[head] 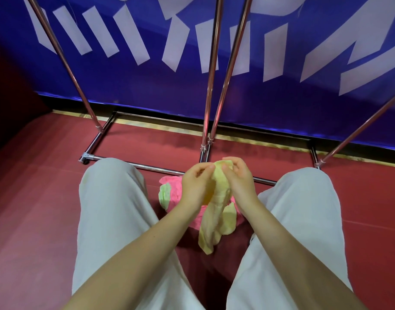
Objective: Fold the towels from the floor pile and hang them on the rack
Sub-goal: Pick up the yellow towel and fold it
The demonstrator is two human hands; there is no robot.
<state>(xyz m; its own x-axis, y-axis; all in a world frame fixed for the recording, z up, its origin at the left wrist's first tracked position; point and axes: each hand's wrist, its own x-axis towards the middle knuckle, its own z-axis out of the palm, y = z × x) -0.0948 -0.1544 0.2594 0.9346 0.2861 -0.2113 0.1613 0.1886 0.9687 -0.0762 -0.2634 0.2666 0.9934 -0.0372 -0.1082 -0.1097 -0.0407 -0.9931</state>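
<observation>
A yellow towel [214, 211] hangs bunched from both my hands, its lower end dangling between my knees. My left hand [195, 184] pinches its top edge on the left, and my right hand [238, 179] grips the same edge on the right. Below them on the red floor lies the pile: a pink towel [171, 190] with a pale green towel [164, 194] at its left edge. The metal rack [211, 86] stands just beyond, its poles rising out of the top of the view.
The rack's base bars [151, 167] run across the floor in front of my knees, with a caster [85, 161] at the left corner. A blue banner [281, 97] with white shapes covers the wall behind. My legs in light trousers [111, 209] flank the pile.
</observation>
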